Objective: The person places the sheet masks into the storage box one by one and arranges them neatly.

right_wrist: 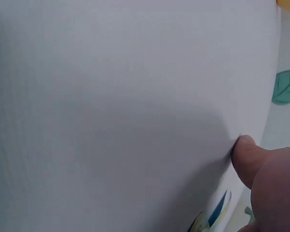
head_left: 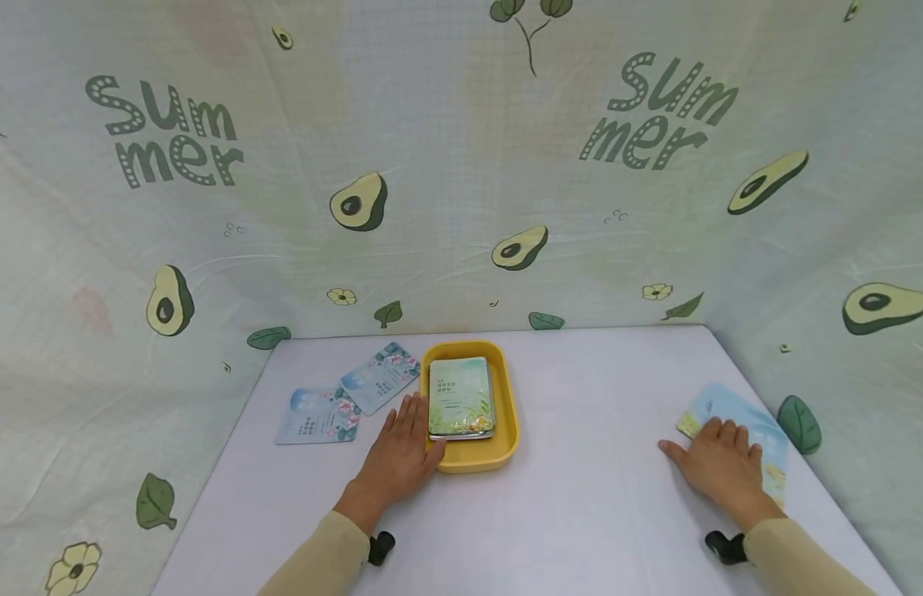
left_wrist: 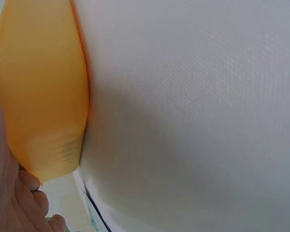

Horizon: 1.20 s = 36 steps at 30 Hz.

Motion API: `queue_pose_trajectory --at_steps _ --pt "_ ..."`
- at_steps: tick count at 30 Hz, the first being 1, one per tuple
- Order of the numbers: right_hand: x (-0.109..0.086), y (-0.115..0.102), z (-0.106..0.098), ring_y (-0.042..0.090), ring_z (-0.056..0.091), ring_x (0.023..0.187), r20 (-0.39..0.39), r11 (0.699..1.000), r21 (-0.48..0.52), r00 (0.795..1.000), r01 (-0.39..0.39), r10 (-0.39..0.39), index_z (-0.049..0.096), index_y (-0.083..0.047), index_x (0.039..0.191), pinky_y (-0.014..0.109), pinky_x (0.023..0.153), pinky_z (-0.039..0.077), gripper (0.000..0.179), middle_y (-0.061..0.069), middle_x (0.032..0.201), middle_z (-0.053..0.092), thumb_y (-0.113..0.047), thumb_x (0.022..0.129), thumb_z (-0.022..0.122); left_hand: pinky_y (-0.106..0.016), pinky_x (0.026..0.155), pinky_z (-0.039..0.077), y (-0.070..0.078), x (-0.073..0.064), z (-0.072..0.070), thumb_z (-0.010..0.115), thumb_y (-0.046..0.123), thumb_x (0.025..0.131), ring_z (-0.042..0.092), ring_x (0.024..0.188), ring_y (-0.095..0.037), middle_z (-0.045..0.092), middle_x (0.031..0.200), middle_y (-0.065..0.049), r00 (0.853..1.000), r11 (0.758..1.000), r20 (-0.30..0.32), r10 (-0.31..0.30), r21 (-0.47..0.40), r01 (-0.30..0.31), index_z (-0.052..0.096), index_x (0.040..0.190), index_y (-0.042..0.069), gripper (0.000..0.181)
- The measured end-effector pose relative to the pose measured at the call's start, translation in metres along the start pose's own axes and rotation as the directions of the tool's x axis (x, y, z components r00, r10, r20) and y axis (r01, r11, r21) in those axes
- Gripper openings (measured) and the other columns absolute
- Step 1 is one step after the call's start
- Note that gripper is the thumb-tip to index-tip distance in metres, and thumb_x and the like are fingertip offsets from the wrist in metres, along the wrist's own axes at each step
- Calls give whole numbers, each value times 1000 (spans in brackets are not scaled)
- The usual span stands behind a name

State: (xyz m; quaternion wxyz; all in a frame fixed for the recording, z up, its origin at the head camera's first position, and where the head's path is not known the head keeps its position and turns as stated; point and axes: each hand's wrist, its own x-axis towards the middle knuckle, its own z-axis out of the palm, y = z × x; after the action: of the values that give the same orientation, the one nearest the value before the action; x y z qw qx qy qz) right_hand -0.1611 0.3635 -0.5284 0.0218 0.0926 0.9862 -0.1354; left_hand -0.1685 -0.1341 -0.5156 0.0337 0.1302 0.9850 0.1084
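Near the middle of the table stands a yellow tray (head_left: pixel 472 458), holding green-and-white flat packets (head_left: pixel 459 396) in a stack. My left hand (head_left: pixel 396 454) lies with straight fingers against the tray's left side; the left wrist view shows the tray's outer wall (left_wrist: pixel 43 92) beside the hand (left_wrist: pixel 14 203). On the right, my right hand (head_left: pixel 720 465) rests flat over light-blue packets (head_left: pixel 738 407), covering part of them. The right wrist view catches only the right thumb (right_wrist: pixel 251 157) and the packets' edges (right_wrist: pixel 220 210).
Two blue flowered packets lie left of the tray, one (head_left: pixel 317 416) nearer the table's left edge and another (head_left: pixel 379 378) beside the tray. A white cloth covers the table (head_left: pixel 580 513). A patterned curtain (head_left: pixel 431 273) hangs behind and along both sides.
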Motion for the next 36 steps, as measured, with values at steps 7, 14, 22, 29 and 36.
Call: queue_pose_trajectory --at_steps 7,14,22,29,36 --pt "1 -1 1 72 23 132 73 998 6 996 60 -60 29 35 133 86 108 18 95 58 136 29 -54 108 50 -54 132 19 0 0 0 40 54 110 14 165 -33 17 176 -18 1000 1000 6 0 -3 0 14 168 0 83" --pt "1 -24 8 73 15 143 80 985 30 982 172 -174 26 33 144 84 114 15 93 58 151 18 -50 109 51 -54 132 19 1 0 -1 40 54 110 13 165 -33 17 176 -18 1000 1000 11 -5 -3 6 14 168 0 83" --pt "15 -74 28 68 18 148 73 968 39 966 246 -248 31 27 148 82 117 16 84 51 157 23 -42 108 55 -54 132 19 2 0 -3 41 53 110 14 164 -34 17 176 -19 1000 1000 17 -4 -14 5 15 168 0 83" --pt "30 -134 38 67 13 151 130 967 76 959 245 -253 28 28 149 79 120 17 83 51 158 20 -39 109 56 -54 132 19 1 0 -5 40 53 110 14 164 -33 17 176 -18 1000 1000 17 -6 -11 7 15 168 0 83" --pt "39 -176 45 59 9 156 222 953 175 933 248 -283 25 23 155 72 126 12 79 44 165 17 -33 108 57 -54 132 20 0 0 -2 41 52 110 16 164 -34 19 175 -19 1000 1000 9 3 -19 -2 16 168 -1 82"
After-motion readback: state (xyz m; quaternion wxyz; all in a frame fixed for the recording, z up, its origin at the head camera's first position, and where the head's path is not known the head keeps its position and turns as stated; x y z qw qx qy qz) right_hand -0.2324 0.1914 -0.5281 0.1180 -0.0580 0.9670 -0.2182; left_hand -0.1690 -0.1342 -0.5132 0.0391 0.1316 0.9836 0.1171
